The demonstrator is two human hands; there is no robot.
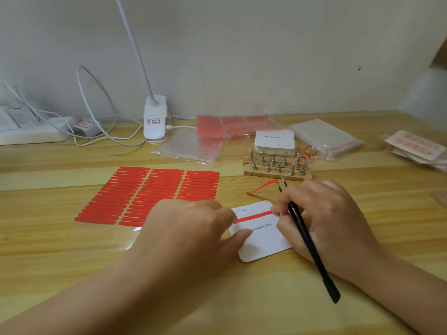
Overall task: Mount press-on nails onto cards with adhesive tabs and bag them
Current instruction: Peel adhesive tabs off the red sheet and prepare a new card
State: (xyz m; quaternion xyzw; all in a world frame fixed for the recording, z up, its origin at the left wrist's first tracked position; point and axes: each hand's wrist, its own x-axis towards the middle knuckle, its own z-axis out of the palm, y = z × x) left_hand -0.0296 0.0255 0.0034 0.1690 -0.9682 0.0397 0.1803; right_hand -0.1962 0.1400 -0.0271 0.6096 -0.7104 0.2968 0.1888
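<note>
Far beyond the left hand [186, 228], a white power strip [31, 134] with plugged adapters lies against the wall, its cables looping toward a clip-on lamp base [154, 119]. Just beyond and left of that hand lies a clear sheet of red adhesive strips [135, 197], its near corner hidden under the knuckles. The left hand presses down on the left end of a white card [263, 240], fingers bent over its edge and thumb on its face, covering part of the printing. A red adhesive strip [254, 217] runs across the card between both hands. The right hand [324, 223] grips black tweezers [307, 240], whose tips pinch a peeled red backing ribbon [262, 186], while its fingertips touch the card's right edge. Beyond the right hand stand a wooden nail-holder rack [275, 171], a stack of cards [274, 142], clear bags [326, 136] and, farthest right, bagged nail sets [416, 146].
</note>
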